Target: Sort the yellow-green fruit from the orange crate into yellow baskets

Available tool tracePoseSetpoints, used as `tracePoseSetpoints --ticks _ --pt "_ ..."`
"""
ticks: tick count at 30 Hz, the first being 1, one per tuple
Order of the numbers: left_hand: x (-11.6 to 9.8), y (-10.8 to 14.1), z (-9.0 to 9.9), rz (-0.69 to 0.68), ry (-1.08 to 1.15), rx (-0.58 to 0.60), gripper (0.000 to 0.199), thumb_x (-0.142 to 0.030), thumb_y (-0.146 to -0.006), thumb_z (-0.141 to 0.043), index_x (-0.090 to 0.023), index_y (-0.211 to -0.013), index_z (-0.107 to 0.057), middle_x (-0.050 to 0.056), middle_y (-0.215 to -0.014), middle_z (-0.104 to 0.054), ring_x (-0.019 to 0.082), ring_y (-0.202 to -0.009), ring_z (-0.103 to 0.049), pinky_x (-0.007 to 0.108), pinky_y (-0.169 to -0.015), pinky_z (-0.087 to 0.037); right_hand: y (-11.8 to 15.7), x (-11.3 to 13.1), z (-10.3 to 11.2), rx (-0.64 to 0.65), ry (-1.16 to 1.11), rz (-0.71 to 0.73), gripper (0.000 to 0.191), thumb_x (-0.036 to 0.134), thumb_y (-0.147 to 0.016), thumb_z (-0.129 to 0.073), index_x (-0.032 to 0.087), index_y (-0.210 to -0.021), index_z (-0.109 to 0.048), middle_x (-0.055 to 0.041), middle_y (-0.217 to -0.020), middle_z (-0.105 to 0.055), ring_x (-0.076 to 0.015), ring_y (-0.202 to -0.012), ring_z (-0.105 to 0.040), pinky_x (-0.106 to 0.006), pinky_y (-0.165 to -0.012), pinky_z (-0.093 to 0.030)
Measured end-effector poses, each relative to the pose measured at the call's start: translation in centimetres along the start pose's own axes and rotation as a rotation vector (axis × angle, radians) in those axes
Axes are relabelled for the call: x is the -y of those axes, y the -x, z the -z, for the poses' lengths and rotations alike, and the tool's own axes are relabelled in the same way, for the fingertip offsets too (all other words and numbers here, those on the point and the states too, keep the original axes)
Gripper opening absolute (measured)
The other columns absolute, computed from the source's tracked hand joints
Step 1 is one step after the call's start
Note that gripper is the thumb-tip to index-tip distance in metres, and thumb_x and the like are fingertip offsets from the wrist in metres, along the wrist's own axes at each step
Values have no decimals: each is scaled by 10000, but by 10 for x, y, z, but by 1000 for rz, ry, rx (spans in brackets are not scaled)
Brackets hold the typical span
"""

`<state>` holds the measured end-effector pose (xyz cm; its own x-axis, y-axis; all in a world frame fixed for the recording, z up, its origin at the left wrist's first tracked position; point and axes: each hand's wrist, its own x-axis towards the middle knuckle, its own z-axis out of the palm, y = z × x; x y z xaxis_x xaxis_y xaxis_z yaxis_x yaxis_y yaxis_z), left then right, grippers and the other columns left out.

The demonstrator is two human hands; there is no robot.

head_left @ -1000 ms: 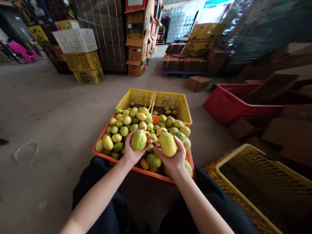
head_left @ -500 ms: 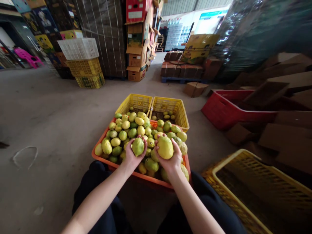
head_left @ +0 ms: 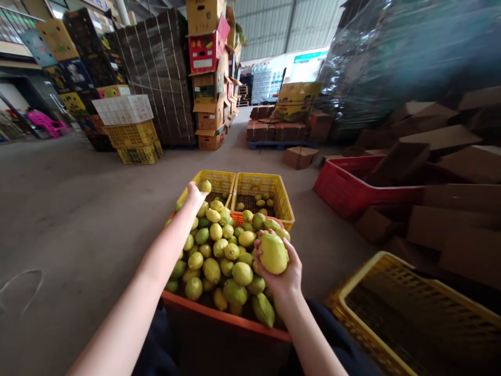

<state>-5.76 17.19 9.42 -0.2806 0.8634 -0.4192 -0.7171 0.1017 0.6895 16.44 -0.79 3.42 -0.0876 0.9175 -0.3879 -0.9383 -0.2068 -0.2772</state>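
Observation:
My left hand (head_left: 197,193) is stretched out over the far left yellow crate (head_left: 216,175), with a yellow-green lemon (head_left: 205,186) at its fingertips; most of the fingers are hidden. A large, thick-skinned yellow lemon (head_left: 273,253) lies in my right hand (head_left: 288,279), the fingers wrapped round it from beneath. That hand is above the right side of an orange crate (head_left: 227,317), heaped with green and yellow lemons (head_left: 212,270) of mixed sizes. Beside the left one, the right yellow crate (head_left: 287,203) contains several small lemons (head_left: 260,202).
To my right stands another yellow crate (head_left: 381,313), with a red crate (head_left: 344,196) and loose cardboard (head_left: 450,219) beyond it. Stacked baskets (head_left: 135,133) are at the left. Box stacks (head_left: 207,94) and a loaded blue pallet (head_left: 276,144) stand further back.
My left hand has moved forward and left with its lemon, from above the orange crate to the far left yellow crate. My right hand still holds the large lemon. The view has tilted up slightly.

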Motion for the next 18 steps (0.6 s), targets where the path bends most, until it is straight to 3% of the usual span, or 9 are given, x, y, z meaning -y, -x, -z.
tracePoseSetpoints --ticks 3,7,10,11,14,18 --pt "5 6 18 -39 -143 -80 374 -214 -1028 -414 -184 -1378 -543 186 -1554 -522 243 -1498 -484 344 -1137 -505 -1 1 2 4 16 -2 249 255 -721 -764 238 -967 -726 -42 -942 -829 -209 -720 -771 -276 -552 -623" --pt "16 36 73 -64 -360 -92 288 -168 -1013 -424 -184 -1225 -618 185 -1498 -597 240 -1381 -609 381 -1170 -481 -1 -4 2 -11 43 -12 249 246 -723 -789 253 -961 -715 -35 -926 -827 -217 -728 -772 -287 -562 -635" --pt "27 58 117 -115 -632 9 289 -166 -983 -484 -171 -1203 -671 161 -1460 -660 261 -1332 -649 386 -1195 -449 1 -15 1 -89 104 -64 254 239 -739 -785 245 -979 -703 -41 -861 -821 -218 -682 -768 -276 -541 -624" --pt "32 64 131 -228 -1072 136 345 -205 -1010 -419 -190 -1254 -662 138 -1454 -677 249 -1326 -656 373 -1168 -474 1 -21 1 -110 131 -83 251 234 -745 -778 240 -982 -697 -42 -842 -818 -218 -665 -766 -274 -530 -619" --pt "47 74 166 -300 -1510 251 323 -251 -983 -475 -203 -1160 -741 144 -1391 -728 301 -1368 -628 386 -1196 -430 3 -40 6 -118 221 -152 247 219 -751 -767 237 -983 -684 -38 -823 -810 -226 -659 -767 -285 -523 -613" --pt "60 82 197 -314 -1826 353 314 -312 -935 -557 -168 -1100 -782 209 -1262 -772 400 -1243 -697 524 -1125 -475 8 -61 24 -132 384 -240 212 239 -777 -758 229 -975 -681 -40 -790 -785 -239 -689 -773 -300 -553 -613"
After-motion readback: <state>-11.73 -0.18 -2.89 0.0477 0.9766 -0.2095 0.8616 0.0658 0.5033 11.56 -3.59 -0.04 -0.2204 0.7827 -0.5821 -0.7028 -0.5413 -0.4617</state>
